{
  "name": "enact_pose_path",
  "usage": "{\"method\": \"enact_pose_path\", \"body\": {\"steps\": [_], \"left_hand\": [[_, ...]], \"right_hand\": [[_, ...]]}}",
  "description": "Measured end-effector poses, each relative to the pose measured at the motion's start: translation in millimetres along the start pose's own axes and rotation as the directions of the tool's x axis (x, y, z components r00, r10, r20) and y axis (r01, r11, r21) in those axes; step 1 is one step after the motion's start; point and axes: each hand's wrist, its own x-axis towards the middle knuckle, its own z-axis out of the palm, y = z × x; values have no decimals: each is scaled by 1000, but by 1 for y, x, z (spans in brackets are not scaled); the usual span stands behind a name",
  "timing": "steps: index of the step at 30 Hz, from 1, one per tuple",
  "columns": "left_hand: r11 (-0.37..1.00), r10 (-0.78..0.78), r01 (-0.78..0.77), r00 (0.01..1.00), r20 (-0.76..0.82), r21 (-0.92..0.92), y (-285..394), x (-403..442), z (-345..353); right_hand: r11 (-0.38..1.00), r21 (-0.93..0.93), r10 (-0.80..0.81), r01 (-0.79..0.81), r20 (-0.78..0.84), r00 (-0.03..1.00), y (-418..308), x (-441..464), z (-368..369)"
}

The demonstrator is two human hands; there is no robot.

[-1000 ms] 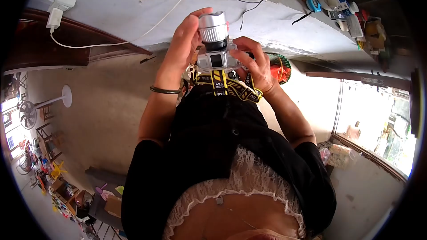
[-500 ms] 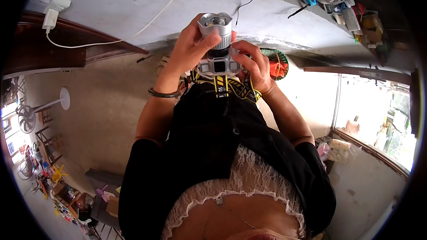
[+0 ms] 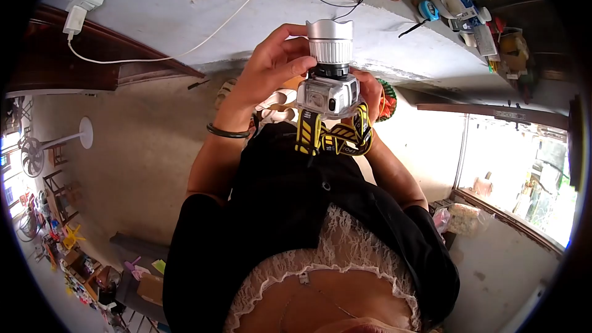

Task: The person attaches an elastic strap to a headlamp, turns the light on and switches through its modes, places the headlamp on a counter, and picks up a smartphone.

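A silver headlamp (image 3: 331,49) with a ribbed, scalloped lamp head is held up in front of my chest. Below its black neck is a clear-and-grey housing (image 3: 330,95), tilted with one side toward me. A yellow-and-black strap (image 3: 308,132) hangs from it in loops. My left hand (image 3: 271,68), a dark bangle on its wrist, is curled at the left side, thumb tip against the lower edge of the lamp head. My right hand (image 3: 371,89) grips the housing from the right; most of its fingers are hidden behind it.
Ahead is a grey ledge (image 3: 394,9) with a black cable, a blue tape measure (image 3: 428,10) and a bowl (image 3: 449,0). A white charger (image 3: 77,18) with its cord is at left. A green-rimmed basket (image 3: 387,102) sits beyond my right hand. A fan (image 3: 34,157) stands far left.
The headlamp has turned, its lamp head now side-on, and shifted right. My left hand has moved from around the lamp head to its left side. My right hand has gone lower, around the housing.
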Motion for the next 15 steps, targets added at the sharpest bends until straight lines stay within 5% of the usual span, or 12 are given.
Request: {"method": "enact_pose_path", "body": {"steps": [4, 5, 8, 11, 15], "left_hand": [[998, 17, -21, 998, -67, -62, -3, 3, 5], [997, 22, -27, 997, -74, -70, -5, 3, 5], [997, 51, -56, 993, -111, -50, -15, 6, 7], [997, 72, -71, 986, -149, 11, -13, 9, 14], [998, 10, 5, 977, -213, 69, -9, 8, 20]], "right_hand": [[985, -47, 164, -163, 23, 986, 8, -8, -11], [966, -246, 96, -83, 41, 995, 11, -7, -15], [964, 64, 260, -259, -13, 966, 7, -5, -5], [794, 429, 432, -430, 97, 896, 8, -3, -3], [515, 441, 628, -735, 389, 674, 10, 9, -14]]}}
